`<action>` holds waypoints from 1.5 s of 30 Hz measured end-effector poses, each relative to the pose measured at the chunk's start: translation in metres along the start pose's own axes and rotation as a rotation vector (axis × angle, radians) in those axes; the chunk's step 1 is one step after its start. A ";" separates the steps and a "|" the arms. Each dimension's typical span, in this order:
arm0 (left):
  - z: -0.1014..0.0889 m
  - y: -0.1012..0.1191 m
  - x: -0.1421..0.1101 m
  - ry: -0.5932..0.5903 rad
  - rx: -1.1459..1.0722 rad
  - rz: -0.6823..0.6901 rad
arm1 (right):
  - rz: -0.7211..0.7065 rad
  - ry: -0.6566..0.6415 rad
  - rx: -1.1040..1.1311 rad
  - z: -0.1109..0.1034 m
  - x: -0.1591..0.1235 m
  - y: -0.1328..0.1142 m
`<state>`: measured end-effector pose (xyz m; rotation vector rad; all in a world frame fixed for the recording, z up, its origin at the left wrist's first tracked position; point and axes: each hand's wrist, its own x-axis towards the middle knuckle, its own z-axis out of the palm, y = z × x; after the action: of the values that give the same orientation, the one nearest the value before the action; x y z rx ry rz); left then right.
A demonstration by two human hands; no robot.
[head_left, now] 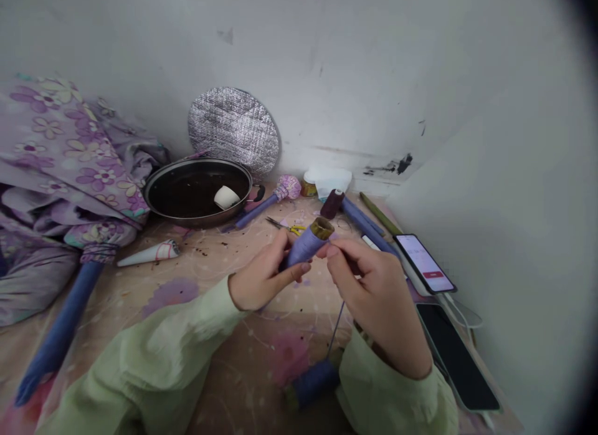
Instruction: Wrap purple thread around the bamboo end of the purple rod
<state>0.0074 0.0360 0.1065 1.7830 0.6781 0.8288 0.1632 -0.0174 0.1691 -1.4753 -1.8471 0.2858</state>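
Observation:
A lavender spool of thread (303, 247) with a brown core end is gripped in my left hand (264, 273), tilted up to the right. Thumb and fingers wrap around its lower part. Beside the spool's upper end, my right hand (369, 285) has thumb and forefinger pinched together on a fine thread that is barely visible. A blue strand (335, 328) rises from a second, darker blue spool (313, 382) lying below, and passes behind my right hand. Just beyond the held spool lie small yellow-handled scissors (284, 225).
A dark pan (196, 217) holding a white roll (227, 198) stands back left, before a silver foil disc (233, 129). A maroon thread cone (332, 204), blue rods (369, 226) and two phones (425, 263) lie right. Floral fabric (84, 148) and a blue-handled cloth-headed stick (65, 323) are left.

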 end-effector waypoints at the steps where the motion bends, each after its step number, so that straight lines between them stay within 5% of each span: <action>1: 0.001 0.000 0.000 0.011 -0.009 0.002 | -0.001 -0.004 -0.002 0.000 0.000 0.000; 16: 0.002 -0.003 -0.003 -0.088 -0.065 -0.012 | -0.005 -0.004 -0.021 0.001 0.001 0.001; 24: 0.004 -0.015 0.004 0.062 -0.105 -0.022 | -0.021 0.006 0.005 0.003 0.000 0.002; 31: 0.001 -0.013 0.007 0.080 -0.072 -0.006 | -0.050 0.006 -0.005 0.005 0.000 -0.001; 45: 0.006 -0.013 0.002 -0.044 -0.124 -0.021 | -0.103 0.025 0.025 0.003 -0.002 -0.005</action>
<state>0.0125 0.0386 0.0936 1.6750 0.6031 0.7979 0.1574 -0.0195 0.1689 -1.3561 -1.8859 0.2391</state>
